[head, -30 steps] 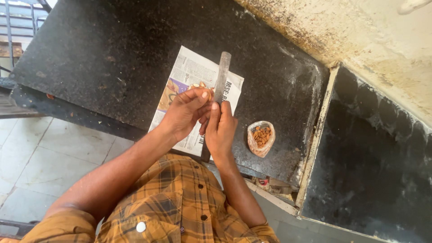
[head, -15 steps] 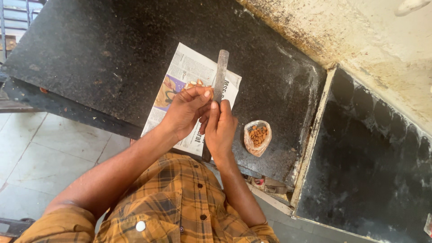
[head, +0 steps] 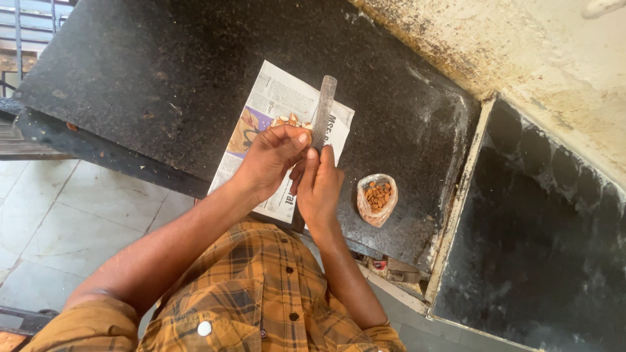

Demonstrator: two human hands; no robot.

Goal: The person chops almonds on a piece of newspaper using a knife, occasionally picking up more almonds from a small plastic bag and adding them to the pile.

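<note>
- Grip, right hand: closed around the handle of a long knife; the blade extends away from the body over the newspaper.
- Grip, left hand: fingertips pinched together just beside the blade, closed on something small; the pinched item cannot be identified. Pale nut pieces lie on the newspaper directly beyond the fingertips.
- Change over the last second: both hands hold the same posture and the same place on the newspaper. The knife has the same angle. Only the camera view has shifted slightly. Judgement: the cutting work at the blade continues without a break; no item has been moved to or from the bag.
- Location: the newspaper lies flat on the dark worktop, near its front edge. The bag stands on the worktop just to the right of the right hand, apart from it, open at the top, holding brown nuts.
- Count: one knife, one newspaper sheet, one bag, one small heap of pieces. Nuts in the bag are too small to count.
- A dark sink adjoins the worktop on the right.
</note>
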